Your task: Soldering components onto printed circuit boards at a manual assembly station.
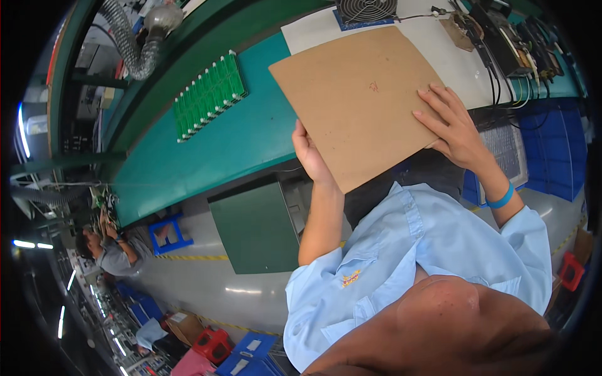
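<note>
A brown cardboard sheet spans the front edge of a green-topped workbench, its lowest corner jutting toward the light-blue shirt. The left hand is clamped on its left edge; the right hand grips the right edge, fingers spread across the upper face. Bare green surface separates the cardboard from a green circuit-board panel. Beyond the far edge stands a black fan. At right, a blue bin's contents cannot be made out.
</note>
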Tool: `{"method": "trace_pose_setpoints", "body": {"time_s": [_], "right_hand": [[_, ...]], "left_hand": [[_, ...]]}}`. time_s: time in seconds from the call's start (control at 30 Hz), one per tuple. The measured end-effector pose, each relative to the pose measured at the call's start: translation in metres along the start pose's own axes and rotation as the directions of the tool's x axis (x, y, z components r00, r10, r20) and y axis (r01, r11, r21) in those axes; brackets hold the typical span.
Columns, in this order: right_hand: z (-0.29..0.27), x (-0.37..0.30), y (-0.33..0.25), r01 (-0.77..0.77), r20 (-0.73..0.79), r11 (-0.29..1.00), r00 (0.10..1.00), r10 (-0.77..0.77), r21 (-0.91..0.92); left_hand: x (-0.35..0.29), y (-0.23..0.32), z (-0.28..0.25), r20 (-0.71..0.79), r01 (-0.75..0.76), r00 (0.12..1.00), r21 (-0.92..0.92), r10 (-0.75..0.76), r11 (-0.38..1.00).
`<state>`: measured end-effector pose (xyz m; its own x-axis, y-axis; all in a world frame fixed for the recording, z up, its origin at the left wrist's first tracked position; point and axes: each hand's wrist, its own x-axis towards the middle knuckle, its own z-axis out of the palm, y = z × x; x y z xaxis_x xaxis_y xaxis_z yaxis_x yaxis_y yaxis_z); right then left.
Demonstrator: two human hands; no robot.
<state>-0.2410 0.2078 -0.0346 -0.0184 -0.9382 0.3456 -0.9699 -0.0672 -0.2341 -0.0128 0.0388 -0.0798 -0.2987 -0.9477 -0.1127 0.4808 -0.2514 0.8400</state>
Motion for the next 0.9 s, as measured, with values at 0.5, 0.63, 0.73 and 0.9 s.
{"method": "trace_pose_setpoints", "body": {"time_s": [0.5, 0.63, 0.73, 0.9], "right_hand": [[-0.009, -0.002, 0.0, 0.052, -0.037, 0.998, 0.998, -0.053, -0.026], [-0.013, 0.0, -0.008, 0.097, -0.126, 0.995, 0.987, -0.098, -0.014], [-0.014, 0.004, -0.018, 0.134, -0.21, 0.991, 0.969, -0.13, 0.008], [-0.006, 0.01, -0.04, 0.178, -0.411, 0.93, 0.911, -0.033, 0.322]], "left_hand": [[-0.026, -0.002, 0.027, 0.4, 0.394, 0.895, -0.494, -0.2, 0.775], [-0.017, 0.003, 0.027, 0.391, 0.294, 0.91, -0.372, -0.138, 0.881], [-0.009, 0.011, 0.029, 0.385, 0.178, 0.92, -0.231, -0.078, 0.957], [-0.018, 0.051, 0.088, 0.566, -0.139, 0.808, -0.091, 0.167, 0.986]]}}
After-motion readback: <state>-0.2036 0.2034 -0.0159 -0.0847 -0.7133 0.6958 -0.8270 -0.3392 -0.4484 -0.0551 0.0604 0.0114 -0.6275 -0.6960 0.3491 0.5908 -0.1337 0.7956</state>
